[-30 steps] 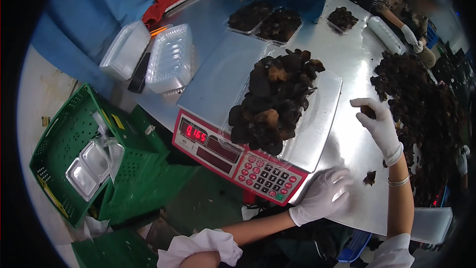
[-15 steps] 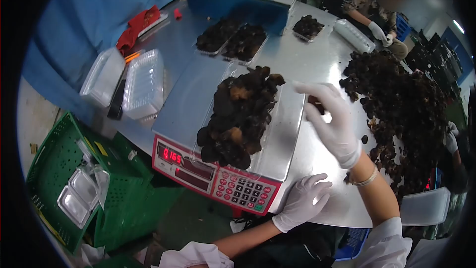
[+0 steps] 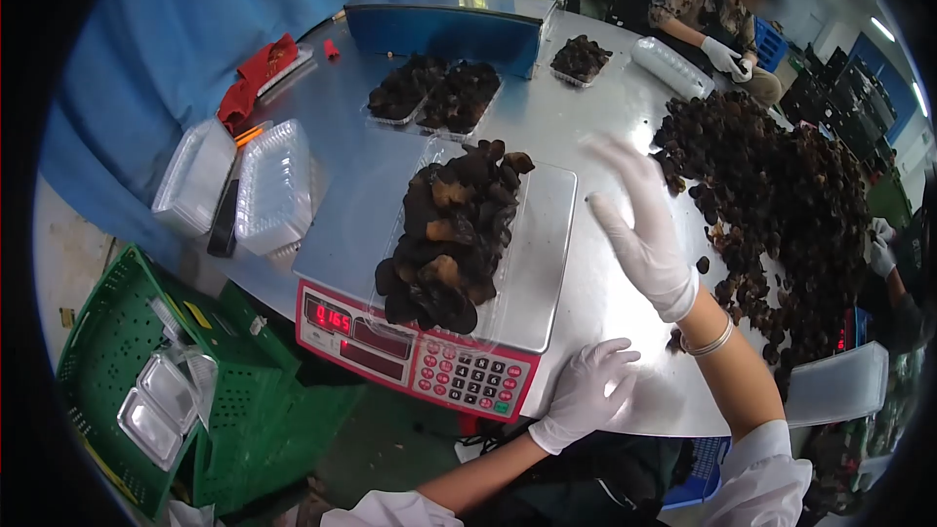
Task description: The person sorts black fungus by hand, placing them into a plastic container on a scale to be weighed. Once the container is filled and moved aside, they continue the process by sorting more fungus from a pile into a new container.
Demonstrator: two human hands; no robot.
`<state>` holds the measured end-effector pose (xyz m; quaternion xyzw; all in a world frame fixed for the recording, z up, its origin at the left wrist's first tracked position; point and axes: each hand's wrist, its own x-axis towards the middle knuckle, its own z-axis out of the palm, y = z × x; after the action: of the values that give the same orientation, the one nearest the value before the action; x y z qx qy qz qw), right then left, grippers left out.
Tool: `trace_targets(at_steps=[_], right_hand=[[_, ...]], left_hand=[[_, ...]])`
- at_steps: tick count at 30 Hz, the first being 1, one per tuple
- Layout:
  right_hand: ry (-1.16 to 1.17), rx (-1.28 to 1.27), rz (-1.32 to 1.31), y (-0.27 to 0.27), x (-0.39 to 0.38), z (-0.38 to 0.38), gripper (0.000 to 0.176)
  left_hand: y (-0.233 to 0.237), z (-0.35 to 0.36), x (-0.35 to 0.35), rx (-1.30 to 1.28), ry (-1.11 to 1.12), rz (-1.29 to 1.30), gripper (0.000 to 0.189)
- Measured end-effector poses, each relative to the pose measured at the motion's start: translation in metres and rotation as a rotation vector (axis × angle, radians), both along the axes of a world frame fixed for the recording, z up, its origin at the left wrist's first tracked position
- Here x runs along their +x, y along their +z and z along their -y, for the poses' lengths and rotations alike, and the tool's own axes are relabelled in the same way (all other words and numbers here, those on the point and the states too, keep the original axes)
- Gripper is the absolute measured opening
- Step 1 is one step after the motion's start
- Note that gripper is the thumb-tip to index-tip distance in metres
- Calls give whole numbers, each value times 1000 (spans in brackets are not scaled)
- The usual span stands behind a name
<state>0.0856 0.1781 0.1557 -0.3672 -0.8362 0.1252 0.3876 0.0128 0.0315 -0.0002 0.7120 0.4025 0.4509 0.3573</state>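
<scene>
A clear plastic tray [image 3: 509, 263] heaped with dark wood ear mushrooms [image 3: 451, 234] sits on the metal pan of a red digital scale [image 3: 415, 351]. The scale's red display reads 0.165. To the right of the scale, my right hand [image 3: 646, 234], in a white glove, hovers over the metal table with its fingers spread and nothing in them; its fingertips are blurred. My left hand [image 3: 589, 392], also gloved, rests by the scale's right front corner. Its fingers are loosely curved and apart, holding nothing visible.
A large mushroom pile [image 3: 781, 205] covers the table's right side. Filled trays [image 3: 459, 98] stand behind the scale, stacked empty trays [image 3: 276, 185] to its left. A green crate [image 3: 210, 361] is at lower left. A co-worker [image 3: 717, 29] sits at the far right; another gloved hand [image 3: 880, 254] shows at the right edge.
My right hand has spread its fingers, and the dark piece seen by them earlier no longer shows there. My left hand stays by the scale. The view has shifted slightly.
</scene>
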Motion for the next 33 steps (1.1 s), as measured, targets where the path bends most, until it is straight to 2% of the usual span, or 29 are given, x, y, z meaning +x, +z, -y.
trace_targets(at_steps=[1, 2, 3, 4, 6, 7, 8, 10, 12, 13, 14, 18, 20, 24, 26, 30, 32, 33], right_hand=[[-91, 41, -12, -6, 6, 3, 46], [-309, 242, -25, -23, 25, -4, 60], [-356, 186, -225, -31, 32, -7, 61], [-399, 125, -424, -37, 39, -8, 62], [-430, -243, -857, -41, 50, -7, 58], [-400, -393, -872, -44, 55, -3, 54], [-361, -492, -810, -46, 54, 4, 47], [-307, -529, -480, -55, 47, 13, 35], [-102, -621, -386, -52, 31, 21, 27], [-101, -549, -450, -50, 12, 27, 21], [-83, -464, -400, -51, 3, 29, 16], [-96, -173, -21, -38, -22, 25, 7], [-209, -76, 74, -41, -32, 22, 9], [-287, -51, 111, -47, -45, 16, 19], [-290, -102, 135, -47, -49, 14, 23], [-291, -138, 110, -45, -59, 13, 25], [-317, -228, 167, -41, -57, 11, 25], [-334, -220, 165, -44, -57, 11, 27]], left_hand=[[0, 1, -1, 14, -2, -14, 28], [-1, 1, -2, 29, -4, -27, 28], [-1, 0, -3, 22, 1, -32, 28], [-1, 1, -2, 26, -2, -24, 28], [-1, -1, -2, 21, 18, -16, 28], [-1, 0, -2, 31, 13, -25, 28], [0, 1, -1, 40, 21, -29, 28], [-5, 1, 2, 72, 48, -13, 26], [-5, 3, 2, 3, 25, -8, 29], [-6, 3, 2, 2, 27, -8, 29], [-7, 1, 2, 40, 41, 13, 31], [-4, 1, 0, 19, -7, -3, 34], [-4, 1, 1, 40, -13, -1, 32], [-2, 0, 0, 26, -8, -58, 29], [-1, 0, -1, -41, -52, -60, 36], [-2, -1, 0, -71, -38, -27, 40], [-1, 2, 3, 111, 96, -36, 28], [-1, 1, 2, 89, 80, -18, 28]])
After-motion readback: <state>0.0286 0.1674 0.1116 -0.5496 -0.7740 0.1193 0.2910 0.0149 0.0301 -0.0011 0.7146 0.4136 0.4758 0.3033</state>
